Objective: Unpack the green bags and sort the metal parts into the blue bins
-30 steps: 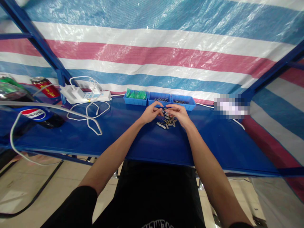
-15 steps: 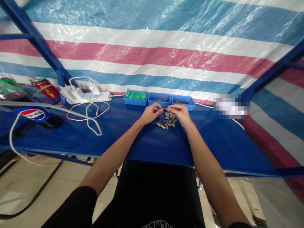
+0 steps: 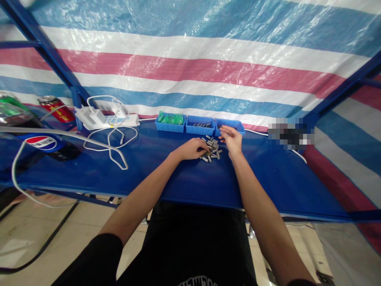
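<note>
My left hand (image 3: pixel 193 149) is closed at the left edge of a pile of small metal cylinders (image 3: pixel 214 147), its thumb and fingertips brought together. Whatever it pinches there is too small to make out. Some thin yellowish pieces show among the cylinders, close to those fingertips. To the right of the pile, my right hand (image 3: pixel 232 140) is raised by the front of the right blue bin (image 3: pixel 238 128). Its fingers are bent but apart, and I see nothing between them. The hand covers part of that bin.
A middle blue bin (image 3: pixel 200 130) holds small metal parts; the left blue bin (image 3: pixel 169 128) holds green pieces. At left are a white power strip (image 3: pixel 127 120), looped white cables, a cola bottle (image 3: pixel 47 146) and a red can (image 3: pixel 58 110). Striped sheeting (image 3: pixel 190 71) hangs behind the blue table (image 3: pixel 205 186).
My hands were together above the pile and have separated. The left has come down to the pile's left side; the right has shifted slightly right, beside the right bin.
</note>
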The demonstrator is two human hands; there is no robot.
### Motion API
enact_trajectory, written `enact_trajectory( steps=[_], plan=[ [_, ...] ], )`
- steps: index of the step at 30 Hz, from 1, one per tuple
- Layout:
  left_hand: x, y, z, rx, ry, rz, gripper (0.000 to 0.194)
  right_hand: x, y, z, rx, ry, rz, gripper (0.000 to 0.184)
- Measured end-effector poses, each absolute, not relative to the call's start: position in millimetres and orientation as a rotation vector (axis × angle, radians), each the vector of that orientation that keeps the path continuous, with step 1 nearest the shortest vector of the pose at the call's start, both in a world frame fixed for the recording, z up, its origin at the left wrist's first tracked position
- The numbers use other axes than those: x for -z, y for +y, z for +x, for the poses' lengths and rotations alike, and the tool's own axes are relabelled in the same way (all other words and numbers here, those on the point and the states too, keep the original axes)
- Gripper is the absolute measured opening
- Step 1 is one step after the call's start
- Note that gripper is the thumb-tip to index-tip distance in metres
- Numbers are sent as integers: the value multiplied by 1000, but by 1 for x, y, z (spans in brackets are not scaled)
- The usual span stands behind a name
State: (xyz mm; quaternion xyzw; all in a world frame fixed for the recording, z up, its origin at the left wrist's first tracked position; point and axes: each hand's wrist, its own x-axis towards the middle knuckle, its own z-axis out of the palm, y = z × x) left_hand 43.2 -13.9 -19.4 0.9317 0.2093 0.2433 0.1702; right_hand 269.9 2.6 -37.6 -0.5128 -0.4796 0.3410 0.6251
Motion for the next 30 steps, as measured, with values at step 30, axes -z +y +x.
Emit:
enact_trajectory(
  steps=[30],
  plan=[
    [30,-4,41,-778,910,2509,18,32,-4,265,-883,-1093,-1205,44]
  ],
)
